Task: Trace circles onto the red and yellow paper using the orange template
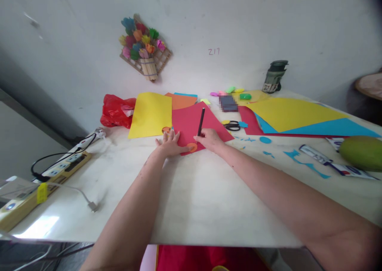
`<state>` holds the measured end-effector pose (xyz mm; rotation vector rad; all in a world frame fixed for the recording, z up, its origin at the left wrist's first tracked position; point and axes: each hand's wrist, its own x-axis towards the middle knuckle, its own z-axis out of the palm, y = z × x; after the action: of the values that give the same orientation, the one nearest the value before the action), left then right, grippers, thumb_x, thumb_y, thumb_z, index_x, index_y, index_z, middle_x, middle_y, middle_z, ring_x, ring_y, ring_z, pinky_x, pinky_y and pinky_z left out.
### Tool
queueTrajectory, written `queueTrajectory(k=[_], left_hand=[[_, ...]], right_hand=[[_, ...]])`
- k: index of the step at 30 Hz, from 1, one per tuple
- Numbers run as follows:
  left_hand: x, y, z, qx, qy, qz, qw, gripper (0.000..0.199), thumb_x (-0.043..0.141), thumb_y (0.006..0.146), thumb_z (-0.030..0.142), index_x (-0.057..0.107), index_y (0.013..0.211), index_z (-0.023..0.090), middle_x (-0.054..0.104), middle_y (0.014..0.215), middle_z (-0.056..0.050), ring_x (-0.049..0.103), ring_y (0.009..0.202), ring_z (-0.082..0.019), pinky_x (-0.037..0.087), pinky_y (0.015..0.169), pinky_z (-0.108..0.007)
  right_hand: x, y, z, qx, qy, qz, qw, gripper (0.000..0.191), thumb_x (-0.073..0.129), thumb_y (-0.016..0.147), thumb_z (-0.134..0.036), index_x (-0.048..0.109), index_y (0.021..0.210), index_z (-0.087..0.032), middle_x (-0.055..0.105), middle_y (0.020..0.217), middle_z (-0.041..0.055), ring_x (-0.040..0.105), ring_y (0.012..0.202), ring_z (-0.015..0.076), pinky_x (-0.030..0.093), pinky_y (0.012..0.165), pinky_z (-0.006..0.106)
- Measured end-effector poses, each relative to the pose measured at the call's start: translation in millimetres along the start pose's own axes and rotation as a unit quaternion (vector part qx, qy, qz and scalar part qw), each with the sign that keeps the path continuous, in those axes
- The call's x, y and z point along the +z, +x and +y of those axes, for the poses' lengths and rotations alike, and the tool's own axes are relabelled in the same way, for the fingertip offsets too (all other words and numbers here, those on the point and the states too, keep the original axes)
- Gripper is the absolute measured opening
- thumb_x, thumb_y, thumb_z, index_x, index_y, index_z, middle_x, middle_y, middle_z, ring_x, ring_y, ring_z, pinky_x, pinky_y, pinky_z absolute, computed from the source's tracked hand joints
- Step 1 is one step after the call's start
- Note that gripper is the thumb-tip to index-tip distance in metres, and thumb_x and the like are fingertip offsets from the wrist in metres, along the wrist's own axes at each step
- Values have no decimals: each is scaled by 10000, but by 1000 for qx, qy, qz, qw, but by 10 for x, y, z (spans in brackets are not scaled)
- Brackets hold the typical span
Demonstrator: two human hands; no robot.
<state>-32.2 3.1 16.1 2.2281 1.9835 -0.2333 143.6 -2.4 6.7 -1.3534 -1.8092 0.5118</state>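
The left hand [169,145] lies spread over the edge of the red sheet [191,121] — thumb on the orange disc [193,146]. Just right of the disc, the right hand [211,140] pinches a near-upright black pen [201,121].

A pale, slightly marked wall [244,28] rises behind a white table [232,211], with "217" handwritten on it and a bunch of colourful flowers [139,40] on a lattice [164,61] hanging to the left. Bright light glares off the table's near left corner, above a grey floor [18,252].
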Motion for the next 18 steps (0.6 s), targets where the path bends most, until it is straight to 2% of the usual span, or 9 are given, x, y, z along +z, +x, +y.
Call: queueTrajectory(k=[10,18], left_hand=[[1,-3,-9,1,0,0,1000,843,303,625,714,-20,1302,329,-106,1362,12,-147,1188,-323,22,855,-644],[-28,-40,19,-4,-4,-8,1000,876,315,612,723,-30,1305,313,-122,1359,11,-165,1182,-320,15,867,-632]], right_hand=[[-8,0,-3,3,15,-3,1000,173,533,648,-310,613,686,-162,615,666,36,526,611,119,388,564,219],[-59,10,4,28,23,-18,999,191,532,638,-320,593,655,-140,584,615,23,487,567,104,362,505,203]])
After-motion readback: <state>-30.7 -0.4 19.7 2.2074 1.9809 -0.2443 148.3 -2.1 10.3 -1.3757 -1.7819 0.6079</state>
